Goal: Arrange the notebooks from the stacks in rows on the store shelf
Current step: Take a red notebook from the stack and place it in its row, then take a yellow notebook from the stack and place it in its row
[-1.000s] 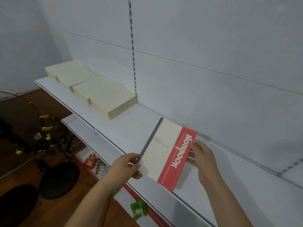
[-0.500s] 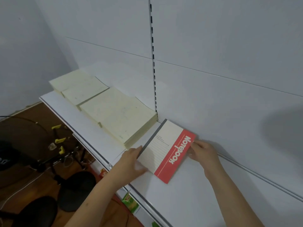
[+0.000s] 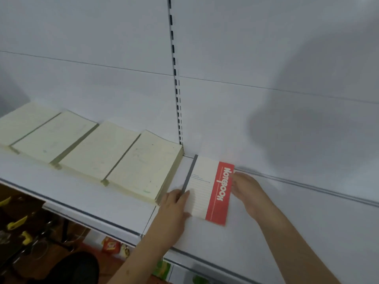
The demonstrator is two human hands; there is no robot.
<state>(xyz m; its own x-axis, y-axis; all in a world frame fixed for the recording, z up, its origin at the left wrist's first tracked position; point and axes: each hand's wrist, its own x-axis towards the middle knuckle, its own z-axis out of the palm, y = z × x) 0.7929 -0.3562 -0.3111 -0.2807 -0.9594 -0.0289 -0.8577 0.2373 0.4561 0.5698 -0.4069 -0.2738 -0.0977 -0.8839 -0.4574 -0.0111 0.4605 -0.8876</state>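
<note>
A notebook (image 3: 205,191) with a cream cover, grey spine and red band reading "Notebook" lies on the white shelf (image 3: 82,193), its top edge at the back panel. My left hand (image 3: 174,208) pinches its lower left edge near the spine, thumb on the cover. The fingertips of my right hand (image 3: 246,189) hold its right edge at the red band. Just left of it, several stacks of cream notebooks sit side by side in a row; the nearest stack (image 3: 141,165) is a small gap away from the spine.
A slotted metal upright (image 3: 176,78) runs up the back panel above the gap. Right of the notebook the shelf surface is bare. Below the shelf edge are snack packets (image 3: 110,244), a dark round seat (image 3: 67,267) and yellow clips (image 3: 17,222) on the floor.
Both hands brought the notebook down from mid-air, turned it square to the back panel and laid it on the shelf beside the nearest stack. The camera moved closer.
</note>
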